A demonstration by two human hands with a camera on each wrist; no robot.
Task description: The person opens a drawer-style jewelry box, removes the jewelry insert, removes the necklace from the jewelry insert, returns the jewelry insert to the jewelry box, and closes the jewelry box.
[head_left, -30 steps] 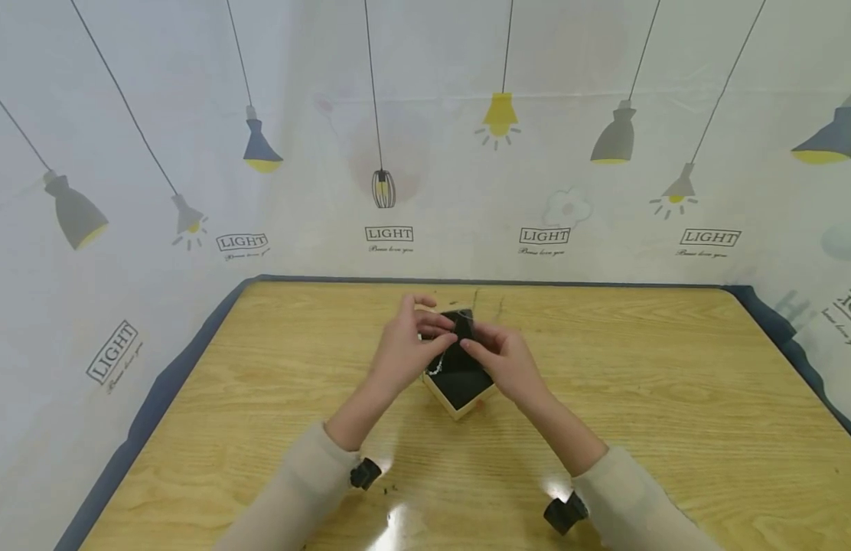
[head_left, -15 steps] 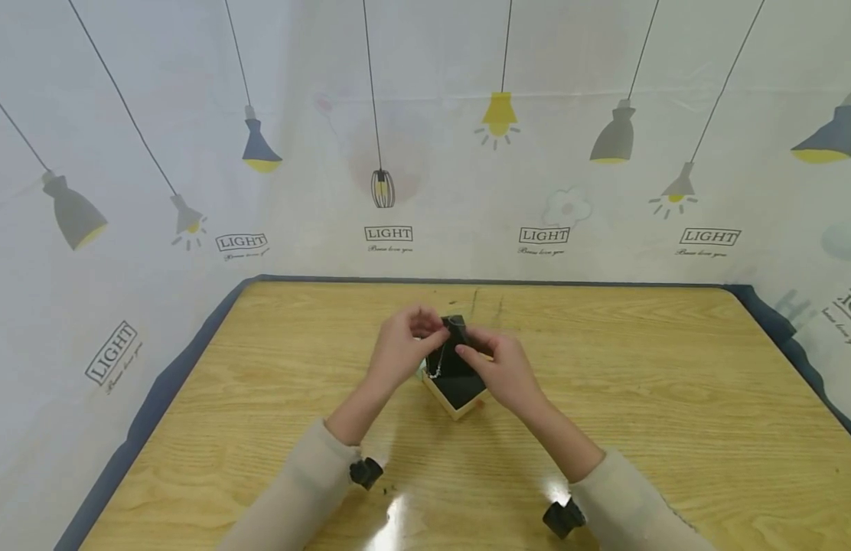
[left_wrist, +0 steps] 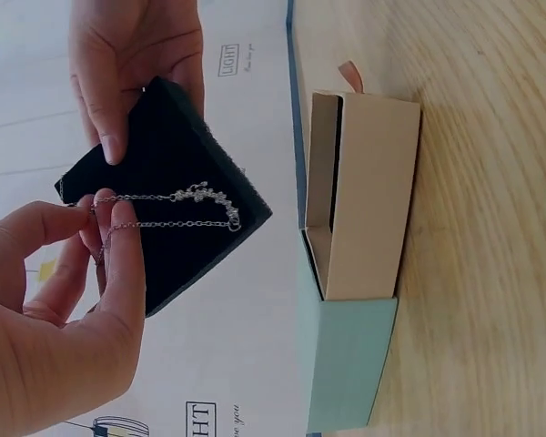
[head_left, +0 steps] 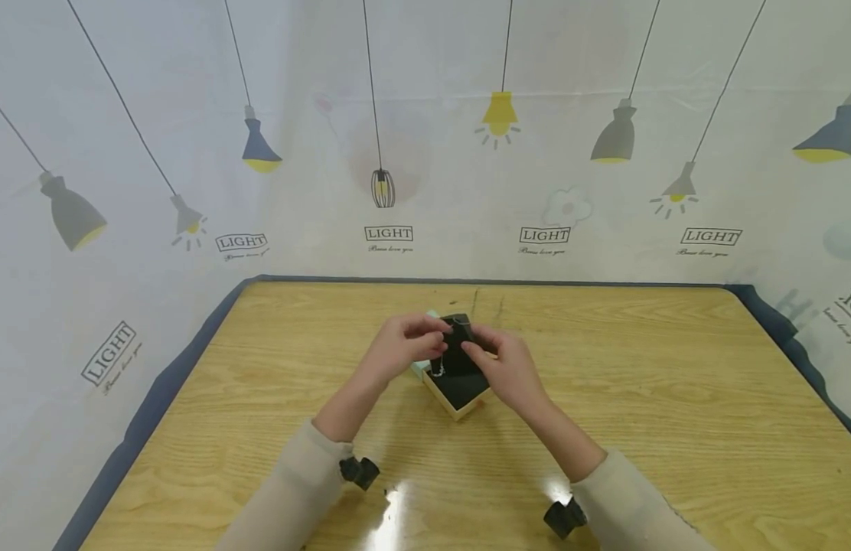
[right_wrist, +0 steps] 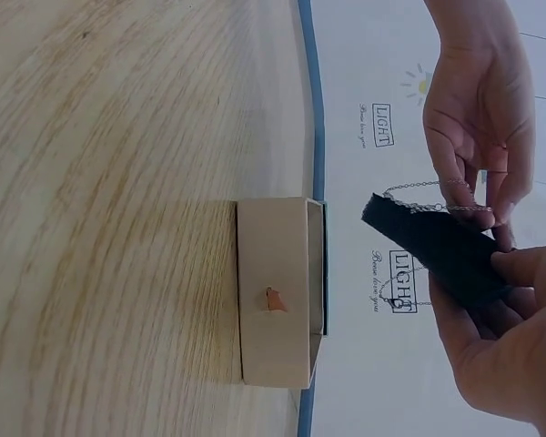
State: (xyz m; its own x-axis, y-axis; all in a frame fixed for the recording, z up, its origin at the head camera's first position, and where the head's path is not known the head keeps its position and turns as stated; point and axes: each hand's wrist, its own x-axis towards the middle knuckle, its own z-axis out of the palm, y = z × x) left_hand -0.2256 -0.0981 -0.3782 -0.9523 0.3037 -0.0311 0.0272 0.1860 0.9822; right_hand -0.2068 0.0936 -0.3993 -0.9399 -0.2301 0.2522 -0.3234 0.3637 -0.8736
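My right hand grips a black foam jewellery pad by one edge, thumb on its face. The pad is held tilted above an open drawer box. A silver chain necklace with a curved, sparkling ornament lies over the pad's face. Another length of its chain hangs behind the pad in the right wrist view. With thumb and fingers my left hand pinches the chain near the pad's edge. In the left wrist view two strands run from these fingertips to the ornament.
The cream box drawer, with an orange ribbon tab, stands on the wooden table. Its mint-green sleeve is behind it. A printed curtain borders the table's back and sides.
My left hand has shifted slightly down, its spread fingers drawing in toward the chain. The pad has tilted slightly in my right hand, and more of the mint-green sleeve shows.
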